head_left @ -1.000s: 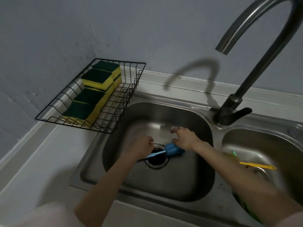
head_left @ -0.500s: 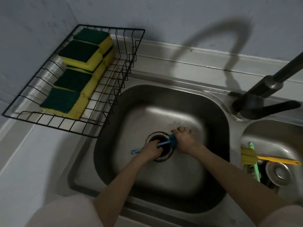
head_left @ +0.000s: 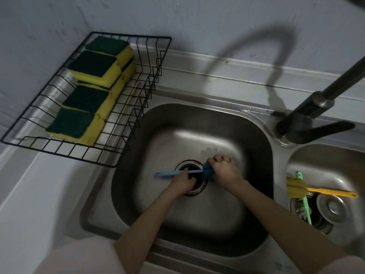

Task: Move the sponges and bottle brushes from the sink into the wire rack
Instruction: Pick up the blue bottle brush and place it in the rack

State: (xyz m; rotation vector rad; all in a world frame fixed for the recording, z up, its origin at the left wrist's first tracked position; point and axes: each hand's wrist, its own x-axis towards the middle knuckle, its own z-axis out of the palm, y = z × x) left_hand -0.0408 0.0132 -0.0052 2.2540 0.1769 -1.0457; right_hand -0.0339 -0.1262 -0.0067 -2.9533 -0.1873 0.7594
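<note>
A blue bottle brush (head_left: 169, 173) lies across the drain of the left sink basin (head_left: 158, 194). My left hand (head_left: 182, 181) grips its thin handle near the middle. My right hand (head_left: 224, 171) is curled round its blue sponge head, which is mostly hidden under the fingers. A black wire rack (head_left: 138, 107) stands at the upper left on the counter, holding several yellow sponges (head_left: 92, 70) with dark green tops. In the right basin (head_left: 335, 155) lie a yellow bottle brush (head_left: 296, 186) and a green brush (head_left: 305, 202), crossing each other.
A dark faucet (head_left: 308, 115) rises at the right between the basins, its lever pointing right. A metal drain plug (head_left: 332, 205) sits in the right basin. White counter (head_left: 29, 194) runs along the left, and a grey wall stands behind.
The camera tilted down and closer to the sink. Both hands closed on the blue brush over the drain; the handle end now sticks out left of my left hand.
</note>
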